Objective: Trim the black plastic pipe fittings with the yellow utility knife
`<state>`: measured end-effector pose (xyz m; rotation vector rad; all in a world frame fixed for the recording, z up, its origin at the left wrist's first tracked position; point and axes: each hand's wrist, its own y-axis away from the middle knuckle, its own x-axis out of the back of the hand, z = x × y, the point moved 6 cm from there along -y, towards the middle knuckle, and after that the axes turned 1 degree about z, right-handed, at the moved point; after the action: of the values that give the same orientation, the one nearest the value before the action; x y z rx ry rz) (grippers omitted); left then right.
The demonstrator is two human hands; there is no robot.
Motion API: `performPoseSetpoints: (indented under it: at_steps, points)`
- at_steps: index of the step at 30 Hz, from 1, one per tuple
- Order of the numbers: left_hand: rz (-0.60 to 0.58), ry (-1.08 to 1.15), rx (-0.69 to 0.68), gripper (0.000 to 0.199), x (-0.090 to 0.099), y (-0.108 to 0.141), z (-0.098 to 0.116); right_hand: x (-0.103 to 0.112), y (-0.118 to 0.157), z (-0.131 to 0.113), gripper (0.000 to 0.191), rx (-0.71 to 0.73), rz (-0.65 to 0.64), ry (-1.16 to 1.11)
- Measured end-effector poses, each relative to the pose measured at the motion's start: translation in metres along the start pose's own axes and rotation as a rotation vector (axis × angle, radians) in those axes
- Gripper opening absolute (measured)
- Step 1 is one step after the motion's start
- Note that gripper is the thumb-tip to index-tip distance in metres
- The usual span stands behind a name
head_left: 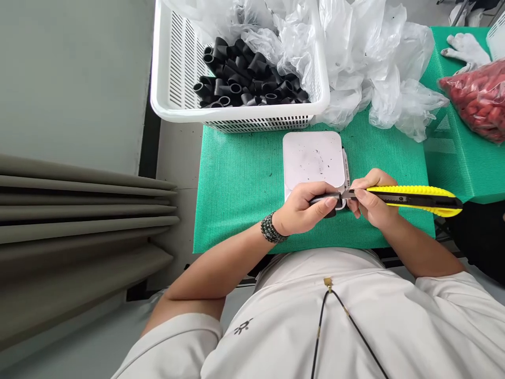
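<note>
My left hand (pixel 303 209) is closed around a black tube-shaped fitting (pixel 324 198), part of which the fingers hide. My right hand (pixel 374 200) grips a yellow and black utility knife (pixel 420 200) near its front end. The blade (pixel 347 194) points left and meets, or nearly meets, the right end of the fitting. Both hands are over the lower edge of a white flat-topped box (pixel 313 158), which has small black shavings on its top.
A white basket (pixel 240 113) at the back holds many black pipe fittings (pixel 248 76) and clear plastic. Crumpled plastic bags (pixel 374 63) lie right of it on the green-covered table (pixel 236 195). Farther right are a bag of red parts (pixel 479 100) and a white glove (pixel 467 50). Grey curtain folds (pixel 87 210) hang left.
</note>
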<state>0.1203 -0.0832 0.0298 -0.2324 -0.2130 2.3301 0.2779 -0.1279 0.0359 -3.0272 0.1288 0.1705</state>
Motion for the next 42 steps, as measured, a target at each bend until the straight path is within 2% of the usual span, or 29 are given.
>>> performPoseSetpoints:
  at_steps: [4,13,22,25,32,38,42]
  points:
    - [0.015,-0.024,0.004,0.056,0.000,0.001,0.000,-0.002,-0.001,-0.003,0.030,0.042,-0.023,-0.043]
    - [0.048,-0.079,-0.045,0.053,0.002,0.002,0.001,-0.004,0.000,-0.003,0.022,0.012,-0.052,-0.104]
    - [0.079,-0.146,-0.105,0.047,0.002,0.003,0.004,-0.003,-0.001,0.006,0.027,-0.072,-0.056,-0.121]
    - [0.090,-0.222,-0.176,0.043,0.002,0.004,0.007,-0.004,-0.001,0.007,0.027,-0.084,-0.060,-0.150]
    - [0.188,-0.556,-0.466,0.037,0.002,0.012,0.022,-0.009,0.001,0.008,0.026,-0.124,-0.076,-0.209]
    - [0.214,-0.668,-0.526,0.036,0.003,0.013,0.022,-0.013,-0.002,0.012,0.038,-0.280,-0.073,-0.264]
    - [0.236,-0.608,-0.514,0.038,0.002,0.015,0.019,-0.018,-0.003,0.009,0.038,-0.308,-0.090,-0.369]
